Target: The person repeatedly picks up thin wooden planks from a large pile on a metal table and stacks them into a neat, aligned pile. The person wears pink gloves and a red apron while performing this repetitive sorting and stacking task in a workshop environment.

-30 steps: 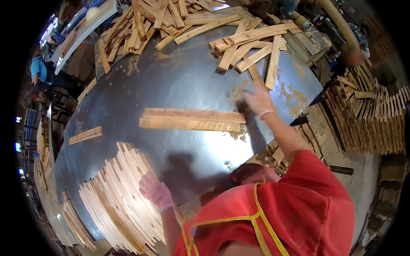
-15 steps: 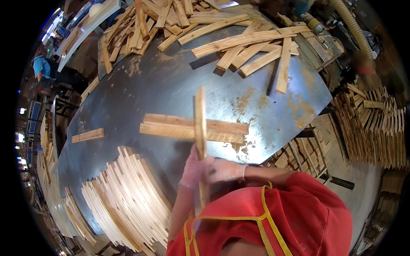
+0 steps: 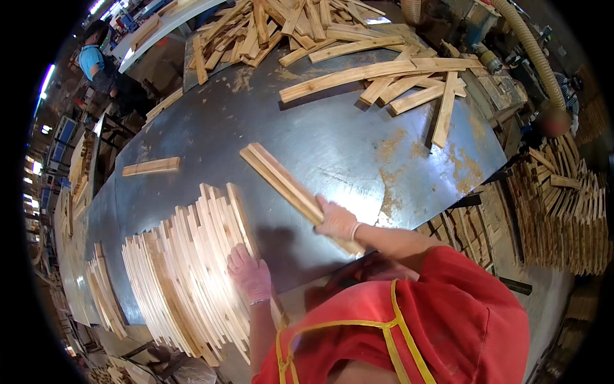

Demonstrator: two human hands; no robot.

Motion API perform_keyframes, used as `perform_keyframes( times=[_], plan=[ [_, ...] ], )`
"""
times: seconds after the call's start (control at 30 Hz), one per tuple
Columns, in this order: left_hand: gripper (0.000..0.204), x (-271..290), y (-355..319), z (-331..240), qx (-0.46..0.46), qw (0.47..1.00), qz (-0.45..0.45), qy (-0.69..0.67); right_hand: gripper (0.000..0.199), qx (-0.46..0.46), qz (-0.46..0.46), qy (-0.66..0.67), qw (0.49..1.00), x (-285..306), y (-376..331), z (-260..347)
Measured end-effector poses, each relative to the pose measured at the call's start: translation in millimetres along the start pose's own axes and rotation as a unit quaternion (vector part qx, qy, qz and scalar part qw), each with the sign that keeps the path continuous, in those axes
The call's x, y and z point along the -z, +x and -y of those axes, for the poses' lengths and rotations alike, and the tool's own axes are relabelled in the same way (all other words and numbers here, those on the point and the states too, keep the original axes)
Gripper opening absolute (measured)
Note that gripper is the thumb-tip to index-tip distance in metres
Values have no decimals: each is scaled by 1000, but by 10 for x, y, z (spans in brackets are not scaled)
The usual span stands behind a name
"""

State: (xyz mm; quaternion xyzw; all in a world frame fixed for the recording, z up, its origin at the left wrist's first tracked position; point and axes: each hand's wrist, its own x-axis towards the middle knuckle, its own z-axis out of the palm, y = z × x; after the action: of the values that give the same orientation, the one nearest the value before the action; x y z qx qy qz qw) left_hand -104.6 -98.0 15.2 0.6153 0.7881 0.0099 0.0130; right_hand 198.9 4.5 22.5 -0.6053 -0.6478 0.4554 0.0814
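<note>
Our right hand (image 3: 338,219) pinches across a pair of boards (image 3: 282,179) lying slantwise on the counter (image 3: 211,141), probably to keep them together, while our left hand (image 3: 248,274) rests over the outer strip (image 3: 239,214) of the wooden row (image 3: 182,275), perhaps steadying it; whether those fingers grip, we cannot tell. The row's pieces sit side by side, likely for snug packing
</note>
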Motion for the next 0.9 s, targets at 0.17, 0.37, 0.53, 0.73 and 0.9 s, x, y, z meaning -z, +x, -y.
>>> perform_keyframes(
  times=[0.17, 0.37, 0.53, 0.73, 0.9],
  plan=[
    [69, -63, 243, -17, 14, 990, 19, -142, 91, -15, 165, 105, 981, -1378, -477, 576],
    [84, -171, 216, -204, -57, 998, -31, -2, 79, 173, 404, -59, 896, -863, -133, 841],
    [68, -241, 182, -222, -77, 991, -101, 32, 59, 172, 84, -154, 969, 1040, 1012, 250],
    [52, -107, 403, -417, -113, 983, -145, 3, 60, 39, -308, -387, 868, 3327, 1877, -845],
    [69, -99, 385, -323, -73, 996, -44, -22, 63, 24, -261, -530, 807, 3474, 2448, -1298]
  ],
)
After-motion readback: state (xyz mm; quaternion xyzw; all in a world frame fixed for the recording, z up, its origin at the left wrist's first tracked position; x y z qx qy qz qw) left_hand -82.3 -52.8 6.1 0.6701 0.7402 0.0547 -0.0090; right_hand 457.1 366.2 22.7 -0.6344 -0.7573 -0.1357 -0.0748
